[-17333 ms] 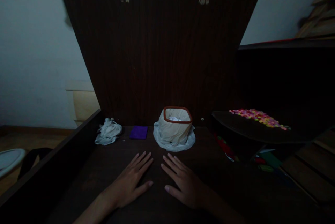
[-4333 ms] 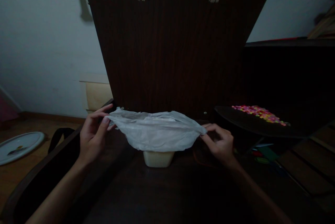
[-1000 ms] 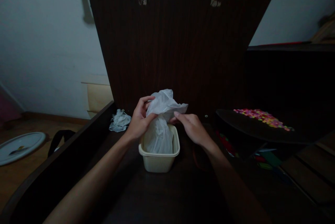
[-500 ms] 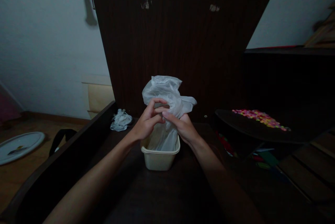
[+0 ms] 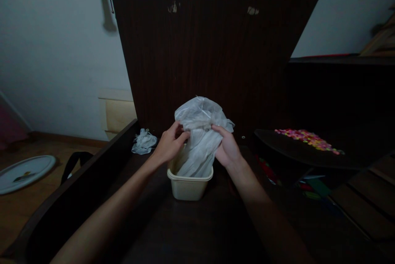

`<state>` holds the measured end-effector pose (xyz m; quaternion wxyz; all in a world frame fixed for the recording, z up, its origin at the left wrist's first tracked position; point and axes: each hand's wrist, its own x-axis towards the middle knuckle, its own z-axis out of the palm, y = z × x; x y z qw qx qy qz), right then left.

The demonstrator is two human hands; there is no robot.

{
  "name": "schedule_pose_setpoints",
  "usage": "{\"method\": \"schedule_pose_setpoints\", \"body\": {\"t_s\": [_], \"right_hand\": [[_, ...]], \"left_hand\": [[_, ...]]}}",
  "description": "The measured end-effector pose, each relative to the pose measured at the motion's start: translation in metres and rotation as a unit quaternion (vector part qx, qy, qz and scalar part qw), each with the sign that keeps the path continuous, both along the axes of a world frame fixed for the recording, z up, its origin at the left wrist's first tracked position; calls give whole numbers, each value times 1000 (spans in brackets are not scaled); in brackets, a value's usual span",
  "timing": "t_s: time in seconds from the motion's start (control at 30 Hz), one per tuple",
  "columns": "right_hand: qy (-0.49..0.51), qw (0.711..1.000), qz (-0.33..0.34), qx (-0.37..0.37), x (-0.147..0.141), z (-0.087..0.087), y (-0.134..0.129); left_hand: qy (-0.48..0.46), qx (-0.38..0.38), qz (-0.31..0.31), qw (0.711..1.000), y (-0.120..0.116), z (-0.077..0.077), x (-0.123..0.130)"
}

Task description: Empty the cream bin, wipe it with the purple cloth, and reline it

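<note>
A cream ribbed plastic basket (image 5: 189, 190) stands on the dark wooden surface. Rising out of it is a thin, crumpled white plastic bag (image 5: 200, 149), its lower part inside the basket and its top puffed out above the hands. My left hand (image 5: 170, 144) pinches the bag's left side between thumb and curled fingers. On the right side, my right hand (image 5: 227, 147) grips the bag with its thumb on the front; its other fingers are partly hidden behind the plastic.
Another crumpled bag (image 5: 144, 141) lies at the surface's back left, beside a raised dark side board (image 5: 92, 163). Colourful small pieces (image 5: 308, 138) lie on a dark shelf at the right. A whitish round lid (image 5: 37, 169) is on the floor at left.
Both hands have moved apart, the right one slightly outward. The bag is spread wider between them, and its top has shifted right and become rounder.
</note>
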<state>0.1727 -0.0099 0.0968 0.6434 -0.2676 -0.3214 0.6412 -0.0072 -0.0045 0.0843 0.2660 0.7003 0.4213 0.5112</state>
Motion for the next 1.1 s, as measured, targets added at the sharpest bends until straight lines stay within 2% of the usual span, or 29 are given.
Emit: {"method": "schedule_pose_setpoints", "body": {"t_s": [0.1, 0.2, 0.3, 0.4, 0.53, 0.67, 0.73, 0.87, 0.93, 1.1], "right_hand": [[-25, 999, 32, 19, -3, 1, -2], [-32, 997, 55, 35, -5, 5, -7], [-46, 996, 69, 40, -4, 8, -15], [-88, 993, 68, 37, -2, 7, -22], [-104, 994, -1, 22, -1, -2, -21], [-23, 996, -70, 44, 4, -7, -12], [19, 995, -79, 57, 8, -6, -8], [42, 997, -57, 38, 15, -1, -6], [34, 998, -47, 37, 17, 1, -6], [17, 998, -23, 54, 15, -1, -1]], "left_hand": [[-13, 58, -46, 997, 5, 6, 5], [-18, 108, -45, 993, 10, 23, 13], [-5, 96, -55, 994, 16, 40, 25], [-1, 104, -70, 992, 19, 48, 39], [-37, 91, -163, 982, 14, 47, 55], [-84, 28, -268, 959, 5, 47, 60], [-82, 28, -260, 962, 1, 48, 59], [-39, 55, -112, 991, -8, 47, 52], [-4, 37, -75, 996, -11, 42, 48], [60, -49, -166, 983, -8, 22, 46]]}}
